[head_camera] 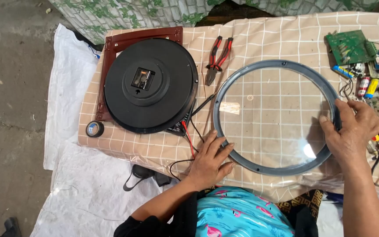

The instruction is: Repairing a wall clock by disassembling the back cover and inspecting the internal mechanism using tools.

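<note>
A round grey ring with a clear pane (259, 169) lies flat on a checked beige cloth (264, 39). My left hand (209, 160) rests on the cloth at the ring's lower left edge, fingers touching the rim. At the ring's right edge, my right hand (352, 129) grips the rim, thumb on the inner side. A black round clock body (150, 85) lies face down to the left, its small square mechanism showing in the middle.
Red-handled pliers (217, 57) lie between clock and ring. A dark red frame (110, 52) sits under the clock. A black tape roll (94, 129) lies at the cloth's left edge. Green circuit boards (349, 46) and small parts crowd the right. Red and black wires (189, 138) trail near my left hand.
</note>
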